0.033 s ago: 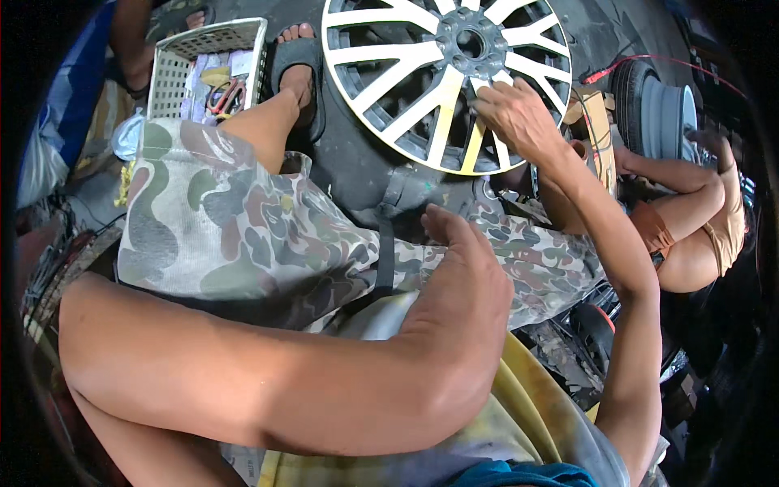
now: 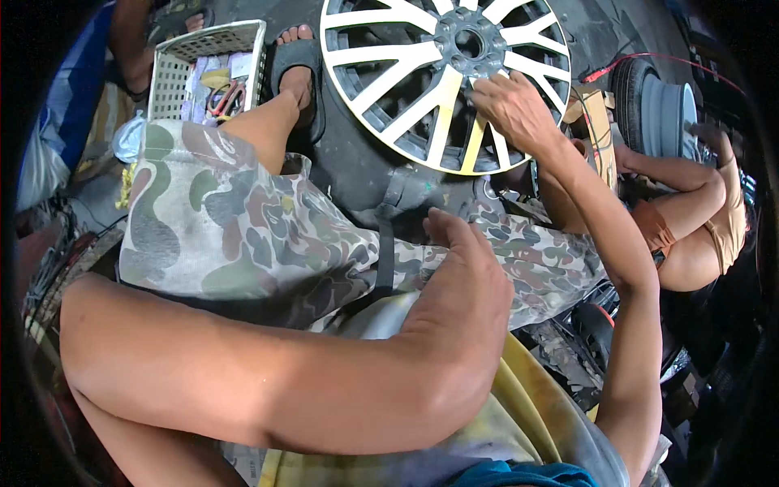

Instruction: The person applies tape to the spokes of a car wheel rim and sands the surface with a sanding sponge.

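Nothing shifted vs prior pic. R hand (image 2: 511, 105) flat on wheel (image 2: 422, 81) spokes, grip holding nothing; L hand (image 2: 462, 284) resting open on knee (image 2: 519, 252) below wheel.

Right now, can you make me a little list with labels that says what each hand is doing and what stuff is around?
Right hand: fingers resting on the spokes of the silver multi-spoke wheel, near its hub
Left hand: lying flat on the lap, on the camouflage-patterned shorts
Wheel: lies face up in its black tyre, some spokes yellowish
Foot: in a black sandal, beside the wheel
Left of foot: white plastic lattice basket with small items inside
Far right: another person sitting by a second tyre
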The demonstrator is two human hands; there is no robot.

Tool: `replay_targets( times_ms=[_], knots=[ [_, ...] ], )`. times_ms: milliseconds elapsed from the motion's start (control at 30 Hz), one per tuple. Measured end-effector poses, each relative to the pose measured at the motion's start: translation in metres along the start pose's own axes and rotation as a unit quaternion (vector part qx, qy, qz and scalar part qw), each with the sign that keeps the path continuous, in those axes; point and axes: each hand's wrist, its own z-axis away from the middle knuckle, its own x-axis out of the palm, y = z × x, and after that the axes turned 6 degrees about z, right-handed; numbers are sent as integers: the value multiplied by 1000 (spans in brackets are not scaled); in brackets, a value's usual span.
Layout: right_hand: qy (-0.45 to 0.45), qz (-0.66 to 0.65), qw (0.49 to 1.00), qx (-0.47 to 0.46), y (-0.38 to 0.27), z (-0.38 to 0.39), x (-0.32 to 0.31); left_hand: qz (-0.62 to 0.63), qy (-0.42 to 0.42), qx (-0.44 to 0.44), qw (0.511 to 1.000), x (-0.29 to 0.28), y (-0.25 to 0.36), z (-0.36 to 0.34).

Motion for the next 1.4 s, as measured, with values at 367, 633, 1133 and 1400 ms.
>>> replay_targets(
  times_ms=[367,633,1133,1400],
  knots=[
    [32,-8,999,14,15,0,16,24,-47,50,997,-11,-5,-7],
    [53,-119,991,36,19,13,20,-40,6,-18,999,-7,-1,-2],
    [-45,-157,985,-64,-37,14,-22,30,7,51,998,16,6,-2],
    [-88,-127,986,-66,-33,8,-27,-14,-47,27,998,20,11,-7]
  ],
)
